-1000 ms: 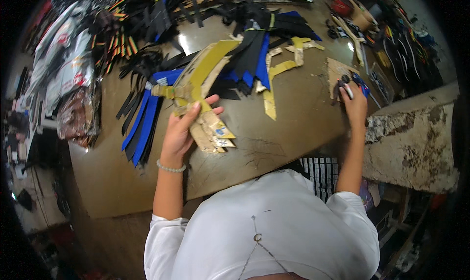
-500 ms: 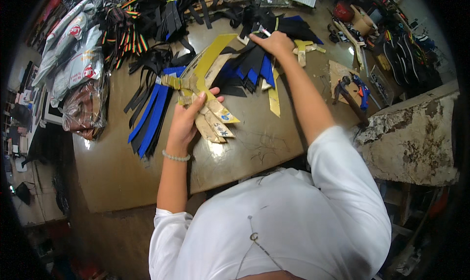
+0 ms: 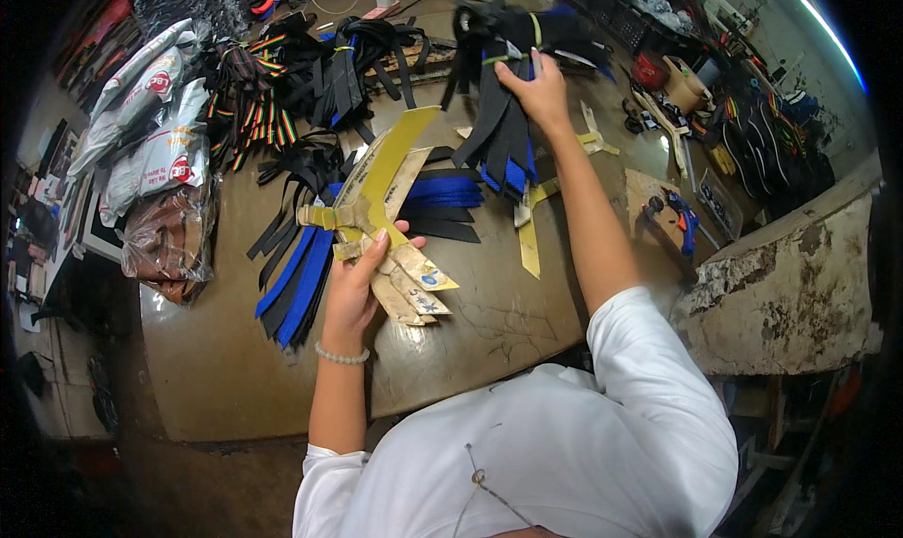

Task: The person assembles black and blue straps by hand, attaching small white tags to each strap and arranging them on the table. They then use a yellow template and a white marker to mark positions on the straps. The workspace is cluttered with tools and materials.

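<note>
My left hand point(image 3: 353, 289) is closed round a sheaf of angled patterns point(image 3: 387, 195), yellow and tan, their taped ends fanned out past my thumb. Beneath and beside them lies a bundle of blue and black straps point(image 3: 303, 265) on the table. My right hand point(image 3: 538, 91) grips a tied bundle of black straps point(image 3: 489, 124) with blue tips, raised at the far side of the table; its strap ends hang down. Under that bundle, more yellow pattern pieces point(image 3: 530, 242) rest on the tabletop.
Piles of black straps point(image 3: 348, 63) and striped-edged straps point(image 3: 254, 96) lie at the far left, beside plastic-wrapped packages point(image 3: 155, 134). On the right are a blue glue gun point(image 3: 685, 220) on a board and a worn, stained block point(image 3: 781, 279). The brown table point(image 3: 254, 387) reaches toward my body.
My right hand has lifted the black strap bundle off the blue and black straps beneath, which now show more. The left hand still holds the patterns. The view has shifted slightly.
</note>
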Action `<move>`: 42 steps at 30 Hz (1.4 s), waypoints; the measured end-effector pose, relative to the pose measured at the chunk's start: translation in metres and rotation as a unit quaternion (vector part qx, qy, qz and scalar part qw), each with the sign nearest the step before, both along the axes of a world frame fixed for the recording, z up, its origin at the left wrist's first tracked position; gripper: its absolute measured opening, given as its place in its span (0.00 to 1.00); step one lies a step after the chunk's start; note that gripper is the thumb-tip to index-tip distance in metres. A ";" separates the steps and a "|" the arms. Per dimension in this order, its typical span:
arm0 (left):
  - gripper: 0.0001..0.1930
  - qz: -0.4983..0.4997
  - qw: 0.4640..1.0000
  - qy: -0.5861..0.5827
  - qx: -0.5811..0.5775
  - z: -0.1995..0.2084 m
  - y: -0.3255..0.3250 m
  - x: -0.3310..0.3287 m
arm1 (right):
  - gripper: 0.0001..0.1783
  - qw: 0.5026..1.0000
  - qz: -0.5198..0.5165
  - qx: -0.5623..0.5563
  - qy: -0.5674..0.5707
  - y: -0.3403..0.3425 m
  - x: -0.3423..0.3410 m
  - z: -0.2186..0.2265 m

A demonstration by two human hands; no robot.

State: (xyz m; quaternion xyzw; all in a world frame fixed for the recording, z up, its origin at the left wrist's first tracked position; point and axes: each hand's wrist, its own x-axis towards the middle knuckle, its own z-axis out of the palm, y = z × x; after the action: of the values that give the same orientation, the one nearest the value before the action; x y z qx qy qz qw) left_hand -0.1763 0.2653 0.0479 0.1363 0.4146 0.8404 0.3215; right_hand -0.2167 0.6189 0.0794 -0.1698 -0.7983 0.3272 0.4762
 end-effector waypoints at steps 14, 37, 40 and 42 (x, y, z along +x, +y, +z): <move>0.21 0.076 0.996 0.005 -0.056 -0.013 0.002 -0.004 | 0.42 0.964 0.032 0.157 -0.211 -0.044 -0.116 -0.012; 0.19 0.173 0.976 0.039 -0.127 -0.024 0.002 -0.011 | 0.23 0.922 -0.028 -0.008 -0.387 -0.097 0.179 -0.074; 0.18 0.162 0.980 0.033 -0.115 -0.018 0.001 -0.009 | 0.20 0.923 -0.018 -0.031 -0.384 -0.079 0.179 -0.079; 0.18 0.162 0.977 0.037 -0.135 -0.014 0.000 -0.007 | 0.18 0.927 -0.017 -0.039 -0.374 -0.072 0.176 -0.082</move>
State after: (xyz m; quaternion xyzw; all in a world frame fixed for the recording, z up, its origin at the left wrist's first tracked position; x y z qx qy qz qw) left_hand -0.1833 0.2656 0.0343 0.0542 0.5526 0.8117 0.1812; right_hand -0.0403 0.5466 -0.0022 -0.3120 -0.9021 0.2623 0.1420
